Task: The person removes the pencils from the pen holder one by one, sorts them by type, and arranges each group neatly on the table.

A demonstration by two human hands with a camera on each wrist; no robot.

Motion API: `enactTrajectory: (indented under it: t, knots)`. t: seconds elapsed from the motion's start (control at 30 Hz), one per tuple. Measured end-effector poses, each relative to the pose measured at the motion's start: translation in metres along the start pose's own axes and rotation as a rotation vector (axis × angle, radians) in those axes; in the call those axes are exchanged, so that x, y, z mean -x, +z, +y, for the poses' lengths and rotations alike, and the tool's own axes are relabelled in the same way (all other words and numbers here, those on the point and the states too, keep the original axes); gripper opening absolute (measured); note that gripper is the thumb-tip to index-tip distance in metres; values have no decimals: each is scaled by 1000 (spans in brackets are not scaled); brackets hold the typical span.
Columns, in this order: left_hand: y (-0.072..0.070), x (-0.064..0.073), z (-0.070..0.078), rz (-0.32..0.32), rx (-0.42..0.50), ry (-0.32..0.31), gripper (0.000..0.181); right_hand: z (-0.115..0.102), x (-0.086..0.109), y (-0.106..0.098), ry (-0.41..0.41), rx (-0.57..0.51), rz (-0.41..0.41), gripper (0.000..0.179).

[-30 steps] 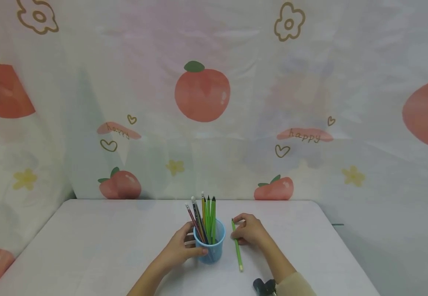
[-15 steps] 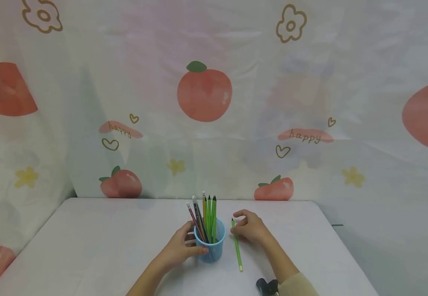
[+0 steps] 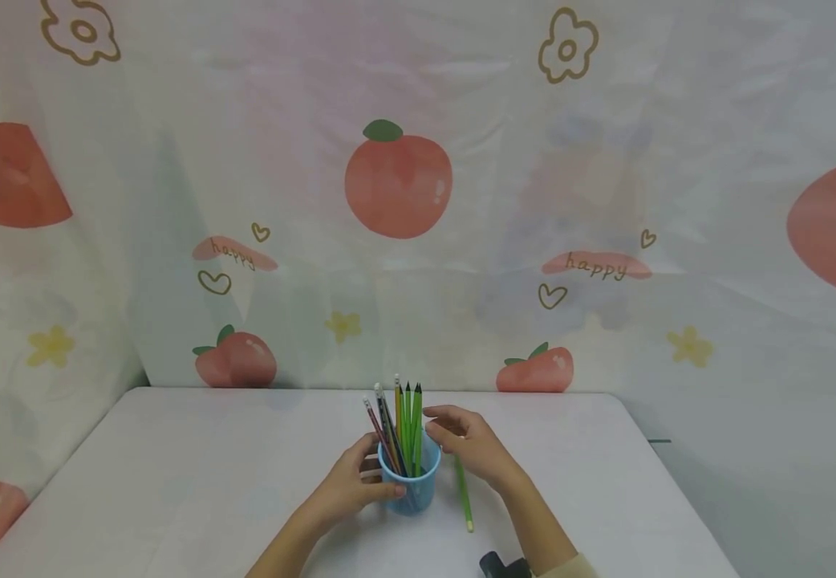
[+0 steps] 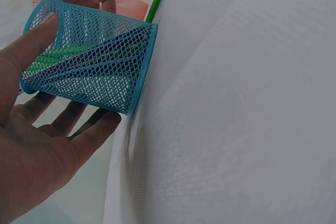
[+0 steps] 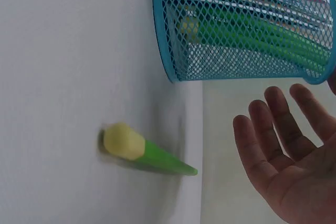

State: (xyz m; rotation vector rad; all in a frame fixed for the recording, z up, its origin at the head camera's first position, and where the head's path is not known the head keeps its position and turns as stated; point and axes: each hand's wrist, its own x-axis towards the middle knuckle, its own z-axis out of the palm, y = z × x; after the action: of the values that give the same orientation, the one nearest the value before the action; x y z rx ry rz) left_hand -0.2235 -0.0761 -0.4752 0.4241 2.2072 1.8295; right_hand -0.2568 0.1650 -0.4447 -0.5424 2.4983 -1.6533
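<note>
A light-blue mesh pencil cup (image 3: 412,496) stands upright on the table, holding several pencils (image 3: 416,429), some green and some dark or patterned. My left hand (image 3: 351,486) holds the cup from the left, thumb across its near side and fingers behind, as the left wrist view also shows. Just right of the cup's rim, my right hand (image 3: 477,448) points its index finger and thumb at the green pencils; whether they touch is unclear. Its fingers (image 5: 262,129) look loosely extended with nothing between them. Below this hand a single green pencil (image 3: 464,499) lies on the table, its far end hidden.
The white table (image 3: 209,474) ends at a back wall covered by fruit-printed cloth (image 3: 302,265). A black object (image 3: 502,566) sits by the right forearm at the lower frame edge.
My right hand has let go of the green pencil lying on the table and moved left and slightly up toward the cup. The left hand and the cup stay where they were.
</note>
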Motion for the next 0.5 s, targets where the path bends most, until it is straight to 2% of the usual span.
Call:
enactTrajectory:
  t: [0.13, 0.5]
  knots:
    - [-1, 0, -1, -4, 13, 5, 84, -2, -2, 10, -21, 10, -6, 38]
    - [-1, 0, -1, -10, 14, -7, 86, -4, -4, 18, 5, 1, 103, 27]
